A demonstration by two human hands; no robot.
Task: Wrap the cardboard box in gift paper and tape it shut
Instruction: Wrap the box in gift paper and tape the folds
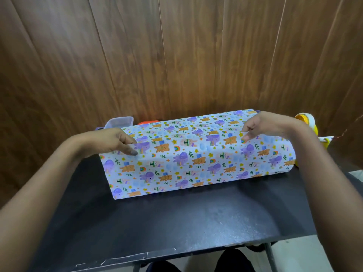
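Gift paper [196, 163] is hiding the cardboard box; left hand [115, 141] and right hand [263, 124] are pinching the paper's top seam. Ends are looking unfolded, tape dispenser [308, 122] right of the paper sitting idle.

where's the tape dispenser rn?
Head view: yellow tape dispenser at the far right of the table, behind the right hand, past the right end of the gift paper.

My gift paper [196, 160] looks smooth and faintly glossy; the black table [176, 222] is matt, scuffed; the wall [176, 55] is polished wood.
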